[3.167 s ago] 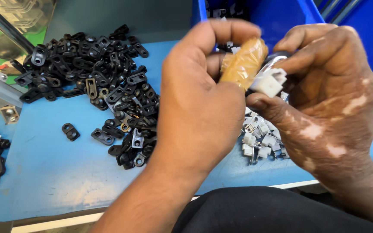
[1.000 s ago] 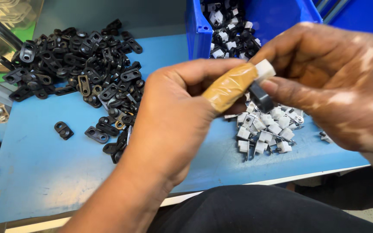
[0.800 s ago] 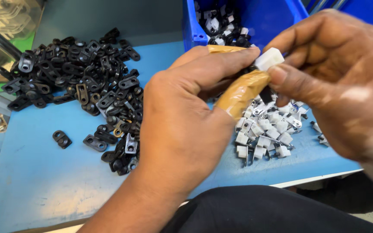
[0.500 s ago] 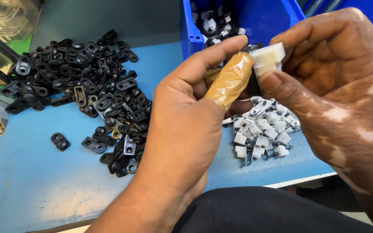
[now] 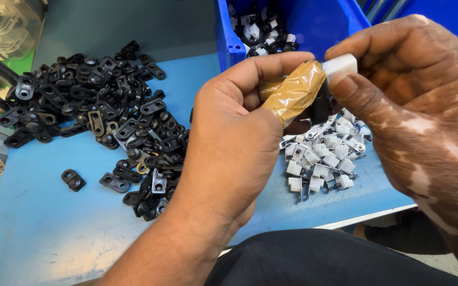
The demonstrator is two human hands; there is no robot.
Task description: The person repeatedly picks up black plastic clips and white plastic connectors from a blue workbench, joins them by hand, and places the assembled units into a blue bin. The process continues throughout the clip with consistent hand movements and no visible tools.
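From the head camera I am looking down at both hands held close together over the blue bench (image 5: 54,238). My left hand (image 5: 229,143) is curling in from the lower middle, its taped thumb (image 5: 292,92) pressing up against a white clip (image 5: 339,66) while the fingers behind are folding around a small black piece (image 5: 320,106) tucked beneath it. My right hand (image 5: 414,116) is coming in from the right — its thumb and forefinger are pinching the clip from above and the side, fingers pressed together, not spread. Compared with half a second ago the clip is sitting a touch lower and squarer against the tape, and the two hands are now closer; a second ago the right hand was holding the pieces lower, nearer the pile. I am judging that the white and black parts are being pressed into one another, though the joint itself is hidden by the thumbs. Just below the hands a heap of white clips (image 5: 322,159) is lying on the bench, and to the left a larger pile of black brackets (image 5: 96,116) is spreading out — a single stray (image 5: 73,180) lying apart from it. Behind, a blue bin (image 5: 314,21) is holding mixed black-and-white pieces.
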